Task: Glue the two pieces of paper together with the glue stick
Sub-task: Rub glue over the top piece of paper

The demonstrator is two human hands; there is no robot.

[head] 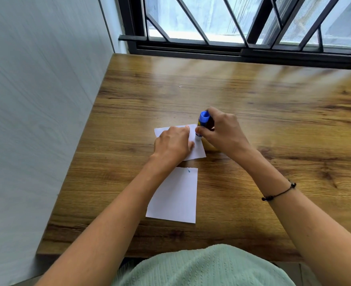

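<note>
We see the right hand (222, 131) grip closed round the near-upright glue stick (201, 126), seemingly touching the far paper's (198, 151) right edge; left hand (173, 144) lies flat pinning it; near paper (175, 195) lies toward us on the table (253, 100).

A brown wood-grain table (253, 112) spreads under and around the hands. Beyond them, at its far edge, stands a window with black metal bars in slanted patterns (242, 23). A pale grey-white wall (36, 100) runs along the left. A thin black cord bracelet with beads (279, 193) circles the forearm behind the right hand. Nearest the camera lies pale green textured knit fabric (207, 267).
</note>
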